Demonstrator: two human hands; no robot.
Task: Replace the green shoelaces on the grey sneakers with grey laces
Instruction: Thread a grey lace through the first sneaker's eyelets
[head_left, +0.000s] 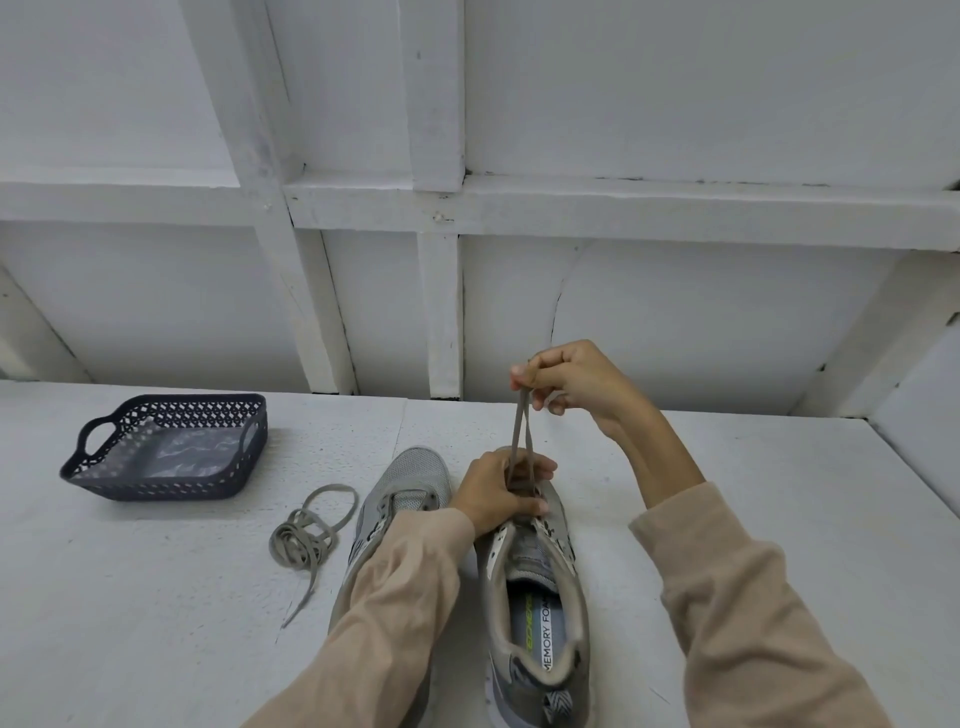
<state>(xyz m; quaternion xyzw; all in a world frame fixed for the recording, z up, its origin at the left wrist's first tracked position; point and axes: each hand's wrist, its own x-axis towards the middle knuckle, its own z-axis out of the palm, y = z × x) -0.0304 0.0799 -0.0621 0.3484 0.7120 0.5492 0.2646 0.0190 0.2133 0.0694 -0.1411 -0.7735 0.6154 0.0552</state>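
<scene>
White panelled wall (675, 104) with raised battens backs a white, faintly grainy desk (130, 597). Two grey mesh sneakers stand side by side, toes pointing away. The left hand (498, 491) grips the right sneaker (535, 587) at its eyelets. The right hand (571, 384), raised above, pinches two taut strands of flat grey lace (519, 436) rising from that shoe. The left sneaker (415, 478) lies partly under a beige sleeve (395, 597). Just left of it lies a loosely coiled spare lace (306, 540). Farther left sits a dark perforated plastic basket (156, 486) with looped handles.
</scene>
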